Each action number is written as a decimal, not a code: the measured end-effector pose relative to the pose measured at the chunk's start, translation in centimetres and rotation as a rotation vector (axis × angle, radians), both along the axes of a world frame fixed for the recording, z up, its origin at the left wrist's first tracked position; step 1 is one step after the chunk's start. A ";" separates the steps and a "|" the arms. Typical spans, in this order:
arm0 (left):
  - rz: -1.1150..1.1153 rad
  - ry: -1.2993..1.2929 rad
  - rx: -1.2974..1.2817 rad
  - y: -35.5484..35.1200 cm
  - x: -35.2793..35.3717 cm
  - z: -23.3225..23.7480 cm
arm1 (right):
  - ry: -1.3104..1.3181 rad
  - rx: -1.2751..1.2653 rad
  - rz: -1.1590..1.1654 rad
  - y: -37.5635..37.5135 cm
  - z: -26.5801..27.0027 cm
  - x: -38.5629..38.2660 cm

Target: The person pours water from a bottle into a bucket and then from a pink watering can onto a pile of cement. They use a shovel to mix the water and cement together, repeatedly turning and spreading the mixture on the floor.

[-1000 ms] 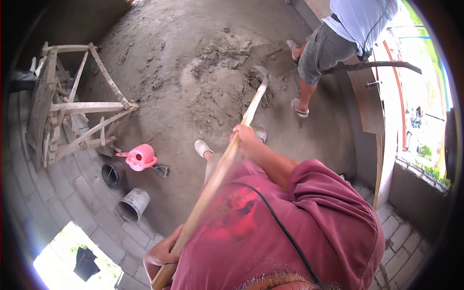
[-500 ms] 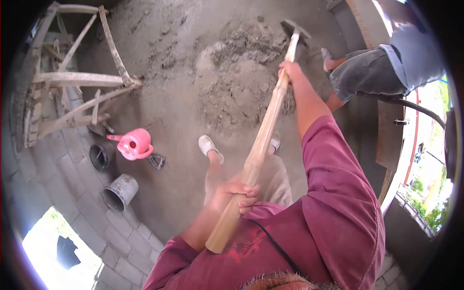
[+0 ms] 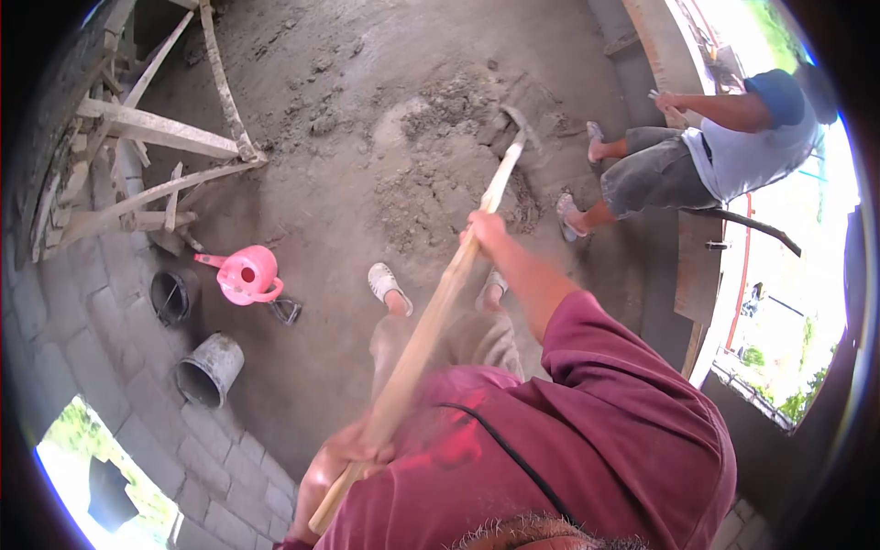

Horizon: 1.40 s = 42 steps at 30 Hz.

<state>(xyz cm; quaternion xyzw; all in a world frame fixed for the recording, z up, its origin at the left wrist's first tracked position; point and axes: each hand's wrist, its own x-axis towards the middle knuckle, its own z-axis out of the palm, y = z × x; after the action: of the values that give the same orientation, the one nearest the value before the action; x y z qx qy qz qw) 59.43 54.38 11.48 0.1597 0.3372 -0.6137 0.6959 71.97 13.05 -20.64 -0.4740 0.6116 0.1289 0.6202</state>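
Observation:
A hoe (image 3: 446,275) with a long wooden handle runs diagonally in front of my body. My right hand (image 3: 486,231) is wrapped around the handle about midway up. Lower down, close to my waist, my left hand (image 3: 353,452) grips the handle near its butt end. The hoe's metal blade (image 3: 521,119) is at the far end, at the right side of a pile of grey wet mortar (image 3: 449,174). How deep the blade sits in the mix cannot be seen clearly.
A pink watering can (image 3: 249,273) stands on the left beside two buckets (image 3: 213,367). Wooden trestle-like framing (image 3: 165,133) is at upper left, near a block wall (image 3: 119,339). Another person (image 3: 733,151) stands on the right by a window opening.
Both hands have drawn the hoe back toward my body and to the left. Its blade has come closer through the mortar. The other person has shifted and now shows more fully.

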 end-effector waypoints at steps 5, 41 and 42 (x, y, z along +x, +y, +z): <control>-0.129 -0.102 0.274 3.0 -3.2 7.7 | -0.030 0.109 0.065 6.9 4.6 -5.3; -0.078 -0.259 0.328 -1.1 -6.8 5.4 | 0.017 -0.147 0.300 8.1 2.3 -1.3; -0.122 -0.290 0.368 -0.8 -8.4 6.1 | 0.015 -0.174 0.295 8.9 4.1 -2.6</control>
<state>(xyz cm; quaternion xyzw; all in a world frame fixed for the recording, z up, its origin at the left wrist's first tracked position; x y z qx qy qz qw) 51.05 53.54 17.57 0.3902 0.3294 -0.5534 0.6580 69.38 21.93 -16.56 -0.6095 0.5488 0.1690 0.5466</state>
